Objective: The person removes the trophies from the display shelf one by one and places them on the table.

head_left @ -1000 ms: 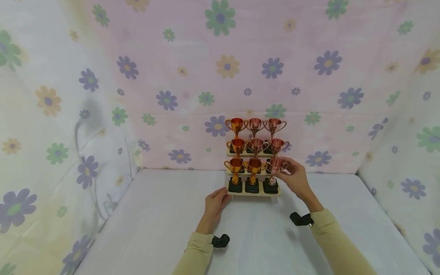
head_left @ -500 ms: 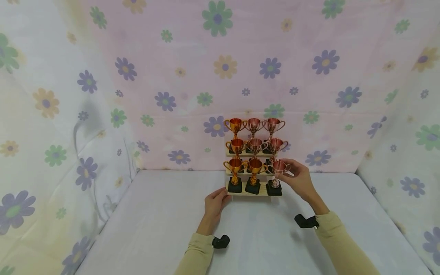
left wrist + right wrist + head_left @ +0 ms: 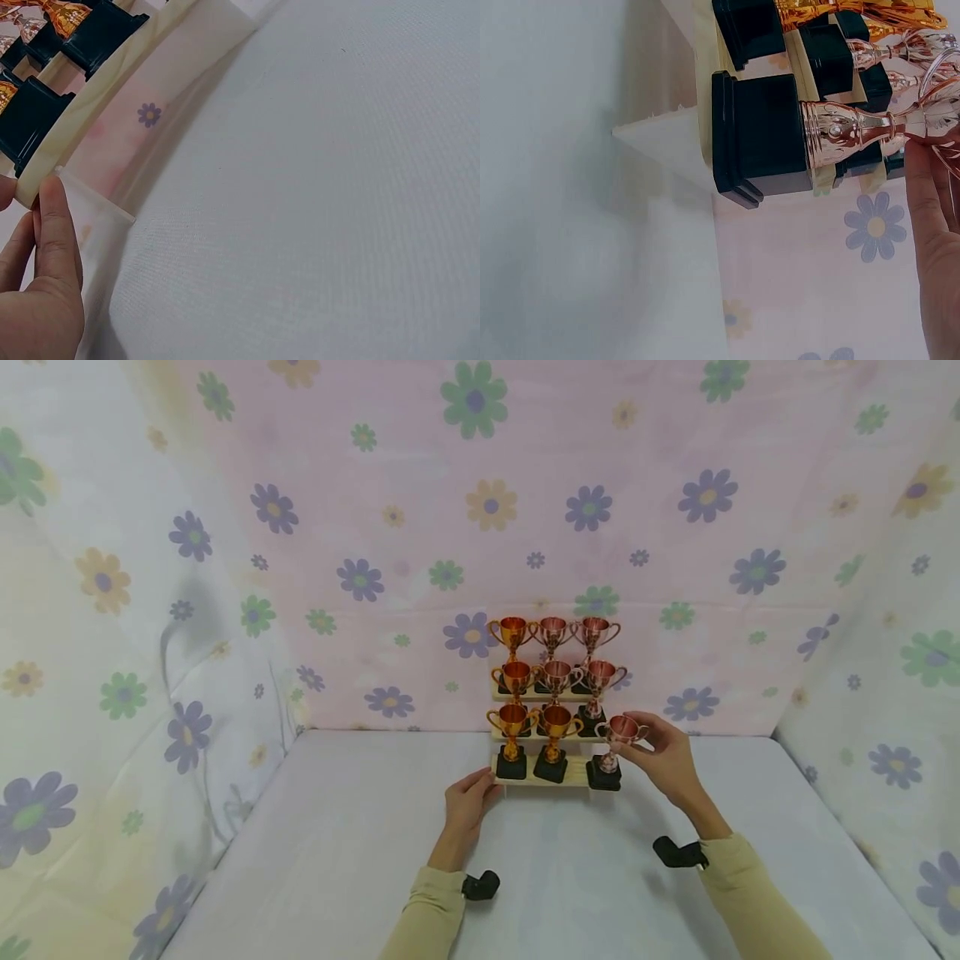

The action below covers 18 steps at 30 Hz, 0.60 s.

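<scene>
My right hand [image 3: 667,760] grips a rose-gold trophy cup [image 3: 624,732] by its bowl, at the right end of the lowest shelf. The cup's black base [image 3: 765,135] juts past the shelf's end in the right wrist view; whether it touches the wood I cannot tell. On the far left, my left hand [image 3: 467,803] pinches the end of that wooden shelf [image 3: 576,768] between thumb and fingers. Two gold trophy cups, a left one [image 3: 512,747] and a middle one [image 3: 555,745], stand on the same shelf, the middle one slightly turned.
Two higher shelves carry several more gold and rose-gold trophies [image 3: 558,678], set close together. A pale side panel [image 3: 97,217] supports the rack on the white tabletop [image 3: 360,843]. Flower-patterned cloth [image 3: 420,510] hangs behind and at both sides.
My right hand has drawn the rose-gold trophy to the right, away from the middle gold one, which has turned a little. My left hand keeps its place on the shelf end.
</scene>
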Tool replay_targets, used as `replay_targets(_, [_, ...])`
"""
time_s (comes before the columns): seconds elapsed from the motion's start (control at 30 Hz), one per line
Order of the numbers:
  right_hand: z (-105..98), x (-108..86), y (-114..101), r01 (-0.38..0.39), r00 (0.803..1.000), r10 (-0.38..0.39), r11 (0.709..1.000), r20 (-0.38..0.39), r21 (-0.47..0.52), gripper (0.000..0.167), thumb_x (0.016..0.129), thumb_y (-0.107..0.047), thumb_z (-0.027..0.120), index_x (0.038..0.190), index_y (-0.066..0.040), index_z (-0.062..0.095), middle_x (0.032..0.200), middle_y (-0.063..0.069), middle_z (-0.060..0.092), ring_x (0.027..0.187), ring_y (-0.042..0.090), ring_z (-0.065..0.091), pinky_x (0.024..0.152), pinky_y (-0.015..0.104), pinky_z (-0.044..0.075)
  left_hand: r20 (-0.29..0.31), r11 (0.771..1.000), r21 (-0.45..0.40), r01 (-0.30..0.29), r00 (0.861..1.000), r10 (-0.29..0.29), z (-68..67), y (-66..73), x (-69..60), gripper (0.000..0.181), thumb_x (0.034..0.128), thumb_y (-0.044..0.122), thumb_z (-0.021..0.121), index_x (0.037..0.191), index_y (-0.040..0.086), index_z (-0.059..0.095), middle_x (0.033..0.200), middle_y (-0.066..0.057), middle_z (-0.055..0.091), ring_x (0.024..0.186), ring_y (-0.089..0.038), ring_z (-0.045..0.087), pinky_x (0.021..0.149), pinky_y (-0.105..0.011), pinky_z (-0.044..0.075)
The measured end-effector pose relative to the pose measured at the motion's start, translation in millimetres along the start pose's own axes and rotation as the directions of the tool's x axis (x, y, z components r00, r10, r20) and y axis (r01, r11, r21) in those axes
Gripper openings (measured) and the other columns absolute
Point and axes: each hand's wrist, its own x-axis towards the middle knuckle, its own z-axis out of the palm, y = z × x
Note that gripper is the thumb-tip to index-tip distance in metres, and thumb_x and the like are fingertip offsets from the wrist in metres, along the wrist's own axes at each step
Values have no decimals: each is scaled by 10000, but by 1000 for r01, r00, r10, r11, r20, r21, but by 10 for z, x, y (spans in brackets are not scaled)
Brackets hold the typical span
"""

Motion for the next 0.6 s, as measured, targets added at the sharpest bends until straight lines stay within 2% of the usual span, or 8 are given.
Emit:
replay_targets(0.2, [-89, -61, 25, 25, 999, -27, 999, -27, -38, 485, 860, 22, 786, 1304, 65, 596, 1070, -117, 656, 901, 49, 597, 813, 127, 577, 3, 1000, 1, 0, 1000, 0, -15, -5, -1, 364, 1008, 60, 616, 1314, -136, 581, 1157, -146, 641, 880, -101, 688, 904, -282, 608])
replay_targets(0.43, [-208, -122, 62, 11, 997, -18, 995, -72, -100, 481, 891, -9, 767, 1330, 57, 582, 1109, -170, 644, 943, 12, 612, 823, 91, 550, 9, 1000, 15, -2, 1000, 1, -10, -6, -11, 376, 1010, 66, 611, 1322, -140, 577, 1219, -184, 639, 897, -100, 684, 938, -321, 599])
replay_targets(0.6, [-272, -129, 77, 8, 996, -15, 996, -86, -84, 473, 898, 22, 745, 1329, 89, 563, 1139, -192, 644, 1006, -22, 627, 853, 85, 543, -12, 1000, 9, -12, 1000, 12, 5, -13, -27, 363, 998, 48, 622, 1309, -136, 591, 1202, -189, 646, 892, -111, 686, 922, -308, 605])
